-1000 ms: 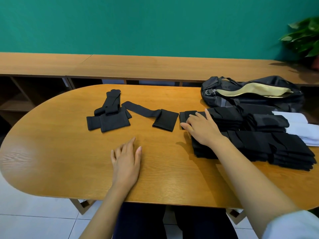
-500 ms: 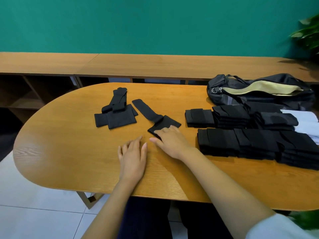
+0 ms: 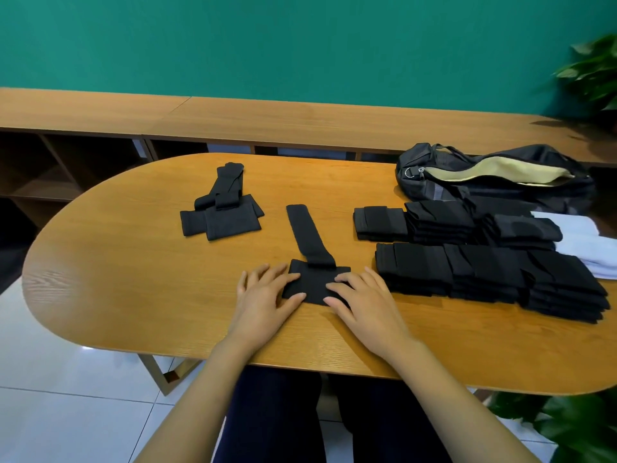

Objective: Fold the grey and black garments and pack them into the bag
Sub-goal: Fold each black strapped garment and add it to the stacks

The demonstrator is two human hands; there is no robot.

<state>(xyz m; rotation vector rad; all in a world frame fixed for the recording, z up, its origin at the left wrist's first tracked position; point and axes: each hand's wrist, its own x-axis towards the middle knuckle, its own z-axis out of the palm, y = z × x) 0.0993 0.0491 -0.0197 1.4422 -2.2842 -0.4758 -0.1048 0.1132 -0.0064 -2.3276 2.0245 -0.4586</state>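
A black garment (image 3: 309, 242) with a long strap lies flat near the table's front edge, its square end toward me. My left hand (image 3: 265, 300) rests on the square's left edge with straight fingers. My right hand (image 3: 362, 302) lies flat on its right edge. To the right, two rows of folded black garments (image 3: 467, 265) are stacked. A small heap of black garments (image 3: 222, 212) sits at the back left. The dark bag (image 3: 494, 178) lies open at the back right and shows a tan lining.
A white folded cloth (image 3: 581, 248) lies right of the stacks. The oval wooden table (image 3: 133, 279) has a long wooden shelf unit (image 3: 300, 118) behind it. Green plants (image 3: 594, 75) stand at the far right, and more leaves show below the table.
My right hand left the folded stacks and pulled the strapped garment toward me. Both hands now lie on its square end, and the strap points straight away.
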